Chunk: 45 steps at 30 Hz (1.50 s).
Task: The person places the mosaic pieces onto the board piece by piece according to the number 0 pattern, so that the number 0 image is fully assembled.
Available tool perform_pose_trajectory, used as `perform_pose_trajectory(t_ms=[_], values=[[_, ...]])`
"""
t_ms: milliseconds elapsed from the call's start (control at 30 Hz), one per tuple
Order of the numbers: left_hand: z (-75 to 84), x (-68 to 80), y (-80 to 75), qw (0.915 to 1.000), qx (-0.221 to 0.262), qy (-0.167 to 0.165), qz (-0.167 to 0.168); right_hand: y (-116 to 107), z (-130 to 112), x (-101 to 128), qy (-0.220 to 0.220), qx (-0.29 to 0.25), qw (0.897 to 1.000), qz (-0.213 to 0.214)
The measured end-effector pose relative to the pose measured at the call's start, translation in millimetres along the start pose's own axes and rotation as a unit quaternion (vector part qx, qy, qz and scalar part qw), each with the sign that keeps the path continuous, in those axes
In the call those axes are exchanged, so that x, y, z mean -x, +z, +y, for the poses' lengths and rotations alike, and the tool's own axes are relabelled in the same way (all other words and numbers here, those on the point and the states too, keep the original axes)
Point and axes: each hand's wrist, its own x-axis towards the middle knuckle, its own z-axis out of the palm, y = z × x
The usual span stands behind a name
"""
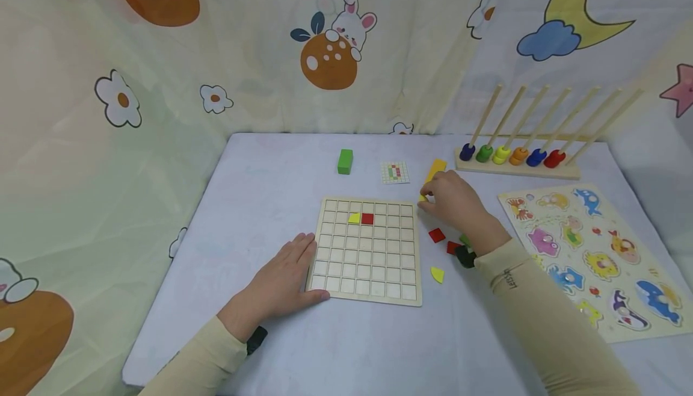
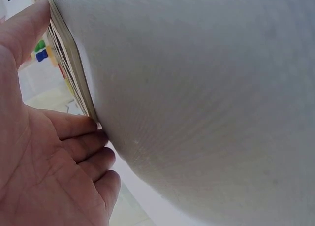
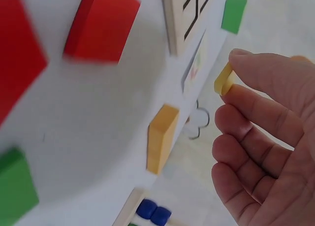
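Observation:
A square wooden grid board (image 1: 365, 295) lies on the table, with a yellow piece (image 1: 354, 218) and a red square (image 1: 367, 219) side by side in its upper cells. Along the board's left edge rests my left hand (image 1: 284, 275), fingers extended and thumb at the lower left corner. In the left wrist view, its fingertips touch the rim. Beyond the board's right edge, my right hand (image 1: 455, 202) pinches a small yellow piece (image 3: 224, 80) between thumb and index finger, above the table. An orange-yellow block (image 3: 161, 140) lies just past that hand.
Behind the board are a pattern card (image 1: 395, 173) and a green block (image 1: 344, 161). Right of it lie red pieces (image 1: 436, 235), a green piece (image 1: 464, 239) and a yellow quarter-round piece (image 1: 437, 274). A bead rack (image 1: 517, 169) and an animal puzzle (image 1: 585, 257) stand farther right.

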Motion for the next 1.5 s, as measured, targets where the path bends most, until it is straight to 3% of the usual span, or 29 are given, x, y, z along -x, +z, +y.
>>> perform_pose_trajectory(t_ms=[700, 1133, 1500], values=[[-0.8, 1.4, -1.0, 1.0, 0.007, -0.004, -0.004, 26, -55, -14, -0.063, 0.013, 0.998, 0.003], [0.0, 0.4, -1.2, 1.0, 0.006, -0.002, -0.006, 36, -69, -17, -0.075, 0.023, 0.997, -0.027], [-1.4, 0.1, -1.0, 0.9999, 0.011, 0.005, -0.008, 43, -72, -17, -0.093, 0.024, 0.995, -0.023]])
